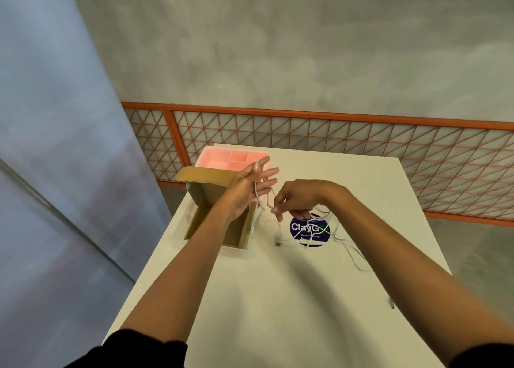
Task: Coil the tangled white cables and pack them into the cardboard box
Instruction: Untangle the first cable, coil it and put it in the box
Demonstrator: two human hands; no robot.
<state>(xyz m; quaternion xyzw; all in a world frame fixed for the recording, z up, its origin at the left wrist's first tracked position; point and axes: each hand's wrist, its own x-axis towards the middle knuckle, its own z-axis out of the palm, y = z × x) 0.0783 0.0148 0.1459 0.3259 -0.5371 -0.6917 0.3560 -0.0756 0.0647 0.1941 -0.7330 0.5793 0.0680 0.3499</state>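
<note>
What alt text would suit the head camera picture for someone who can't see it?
Two bare hands work a white cable above a white table: the left hand, fingers straight, has it draped along the palm, and the right hand pinches it. An open cardboard box and a pink divided tray stand at the left; more cable lies over a purple sticker.

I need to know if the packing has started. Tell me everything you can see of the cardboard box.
The cardboard box is plain brown, open at the top, its flap raised at the far side. It stands near the left edge of the white table, just before a pink tray. The left forearm crosses over it and hides part of the inside; the part that shows looks empty.
</note>
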